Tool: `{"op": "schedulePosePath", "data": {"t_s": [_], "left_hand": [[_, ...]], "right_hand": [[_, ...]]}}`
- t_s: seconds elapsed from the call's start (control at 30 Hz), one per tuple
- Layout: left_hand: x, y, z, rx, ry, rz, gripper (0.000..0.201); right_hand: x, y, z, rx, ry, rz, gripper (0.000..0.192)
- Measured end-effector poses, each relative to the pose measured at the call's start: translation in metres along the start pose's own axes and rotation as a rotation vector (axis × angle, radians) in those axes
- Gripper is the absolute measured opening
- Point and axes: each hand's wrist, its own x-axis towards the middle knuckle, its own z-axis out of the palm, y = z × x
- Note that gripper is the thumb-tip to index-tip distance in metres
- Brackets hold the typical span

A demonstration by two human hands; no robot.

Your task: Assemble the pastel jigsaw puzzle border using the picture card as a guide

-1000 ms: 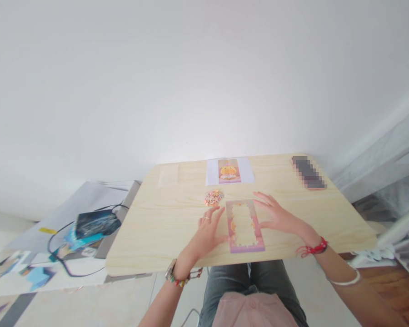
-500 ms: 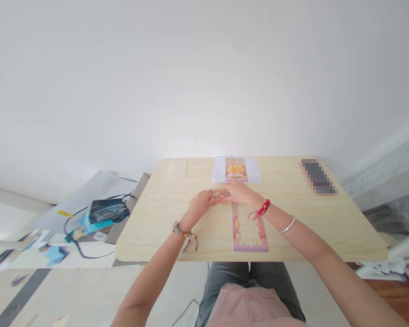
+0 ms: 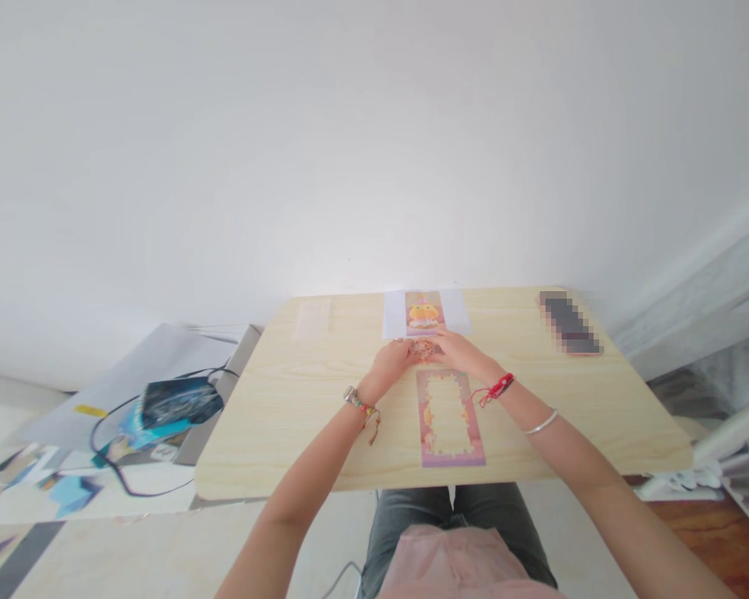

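Note:
My left hand (image 3: 392, 361) and my right hand (image 3: 457, 350) meet over a small heap of colourful puzzle pieces (image 3: 422, 349) on the light wooden table (image 3: 287, 399). Both hands cup the heap from either side; the pieces show only between the fingertips. Just in front of the hands lies a long pink puzzle frame (image 3: 448, 417) with an empty cream middle. Behind the hands a reference picture of a yellow duck (image 3: 424, 313) lies on a white sheet.
A phone (image 3: 567, 321) lies at the table's far right corner. A pale sheet (image 3: 312, 320) rests at the far left. Left of the table, a lower surface holds a dark pouch (image 3: 178, 402), cables and blue boxes. A white wall stands behind.
Both hands left the puzzle frame's sides and reached forward to the heap of pieces. The heap has moved right, from left of the frame to just behind its far end.

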Motion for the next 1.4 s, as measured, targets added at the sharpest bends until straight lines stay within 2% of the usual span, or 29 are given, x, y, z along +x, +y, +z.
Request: {"op": "schedulePosePath", "data": {"t_s": [0.17, 0.3, 0.4, 0.6, 0.73, 0.9, 1.1, 1.23, 1.4], "left_hand": [[0.006, 0.018, 0.005, 0.041, -0.02, 0.054, 0.028], [-0.002, 0.026, 0.008, 0.086, -0.014, 0.039, 0.029], [-0.007, 0.025, 0.01, 0.104, 0.013, 0.052, 0.032], [-0.018, 0.009, 0.015, 0.135, 0.086, 0.244, 0.042], [-0.027, 0.003, 0.018, 0.118, 0.08, 0.242, 0.045], [-0.033, 0.009, 0.016, 0.128, 0.059, 0.24, 0.042], [-0.04, 0.008, 0.015, 0.156, 0.029, 0.192, 0.043], [-0.047, 0.007, 0.016, 0.135, 0.016, 0.185, 0.044], [-0.052, 0.009, 0.02, 0.142, -0.005, 0.154, 0.048]], "right_hand": [[-0.02, 0.013, -0.006, -0.025, -0.036, 0.078, 0.033], [-0.033, 0.008, -0.014, -0.101, -0.063, 0.16, 0.028], [-0.037, -0.002, -0.017, -0.1, -0.002, 0.153, 0.029], [-0.044, -0.009, -0.015, -0.132, 0.038, 0.041, 0.026], [-0.051, -0.008, -0.014, -0.225, 0.048, 0.061, 0.024], [-0.059, -0.018, -0.009, -0.261, 0.023, 0.025, 0.025], [-0.075, -0.017, -0.009, -0.287, 0.041, 0.125, 0.023], [-0.083, -0.024, -0.007, -0.258, 0.079, 0.116, 0.028], [-0.078, -0.036, 0.004, -0.286, 0.034, 0.127, 0.035]]}}
